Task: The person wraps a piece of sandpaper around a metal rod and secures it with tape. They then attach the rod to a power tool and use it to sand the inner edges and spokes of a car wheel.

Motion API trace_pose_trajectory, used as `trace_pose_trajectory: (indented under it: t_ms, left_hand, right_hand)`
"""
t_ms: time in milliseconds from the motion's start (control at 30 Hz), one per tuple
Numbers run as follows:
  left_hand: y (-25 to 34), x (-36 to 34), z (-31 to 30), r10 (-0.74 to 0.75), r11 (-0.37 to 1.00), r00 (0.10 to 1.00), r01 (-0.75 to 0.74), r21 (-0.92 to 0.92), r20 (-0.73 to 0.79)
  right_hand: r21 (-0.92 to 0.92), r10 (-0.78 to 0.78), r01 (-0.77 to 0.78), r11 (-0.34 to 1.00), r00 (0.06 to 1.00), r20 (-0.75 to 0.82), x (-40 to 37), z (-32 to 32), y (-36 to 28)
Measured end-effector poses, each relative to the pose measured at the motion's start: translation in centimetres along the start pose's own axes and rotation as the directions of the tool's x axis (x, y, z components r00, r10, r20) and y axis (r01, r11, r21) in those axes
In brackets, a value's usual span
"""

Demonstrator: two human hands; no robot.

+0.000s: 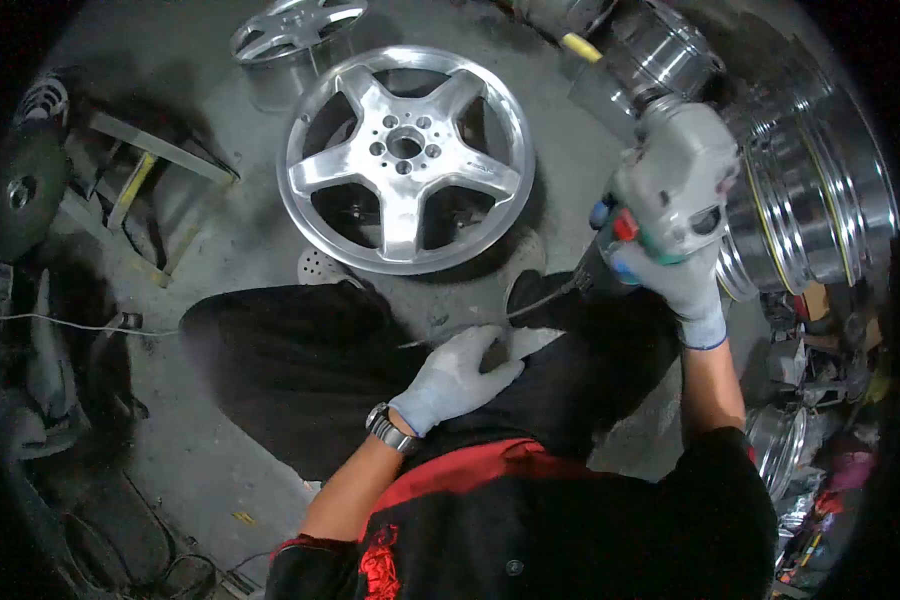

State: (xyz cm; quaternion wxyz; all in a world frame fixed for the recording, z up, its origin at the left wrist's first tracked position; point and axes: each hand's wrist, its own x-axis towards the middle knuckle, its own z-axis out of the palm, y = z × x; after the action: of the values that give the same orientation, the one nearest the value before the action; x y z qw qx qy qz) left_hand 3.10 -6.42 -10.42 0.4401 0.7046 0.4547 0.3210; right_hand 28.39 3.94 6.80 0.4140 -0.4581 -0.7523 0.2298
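Observation:
My right hand [675,280], in a pale grey glove, is wrapped round a corded power tool [678,175] with a bulky grey head, a green body and a red switch. It is held up right of the wheel. Low over my lap, my gloved left hand [455,375] has its thumb and forefinger apart. Just beyond the thumb tip, a pale pointed flat piece [538,343] shows against my dark trousers. A shiny five-spoke alloy wheel [402,215] lies face up in front of my knees. The tool's cord [545,300] runs leftward past my left hand.
Polished wheel rims [810,200] are stacked at the right, near the tool. Another spoked wheel [295,30] stands at the back. A metal frame [160,150] stands on the left, and a thin cable [80,322] crosses the grey floor [220,400].

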Motion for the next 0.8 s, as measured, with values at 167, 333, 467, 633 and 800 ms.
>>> trace_pose_trajectory:
  t_ms: [167,333,467,633,800]
  left_hand:
    - [-1.4,1.8,-0.9,-0.089,0.99,0.996,0.087,-0.111,-0.007]
    - [-1.4,3.4,-1.6,-0.187,0.974,0.982,0.183,-0.134,-0.02]
    - [-2.3,4.1,-1.6,-0.534,0.779,0.843,0.524,-0.345,0.074]
    - [-6.6,4.2,-1.3,-0.885,0.182,0.441,0.621,-0.762,0.147]
    - [-6.1,8.6,-4.0,-0.91,0.166,0.391,0.645,-0.746,0.135]
  right_hand:
    - [-0.044,0.111,-0.103,0.994,0.888,0.446,1.7,0.7,6.9]
    - [0.015,0.083,-0.1,0.995,0.891,0.446,2.7,2.6,5.6]
    - [0.015,0.193,-0.229,0.973,0.85,0.49,3.1,2.9,8.0]
    - [-0.004,0.358,-0.403,0.915,0.81,0.464,4.1,2.2,10.5]
    - [0.021,0.481,-0.529,0.848,0.787,0.386,5.0,1.9,12.3]
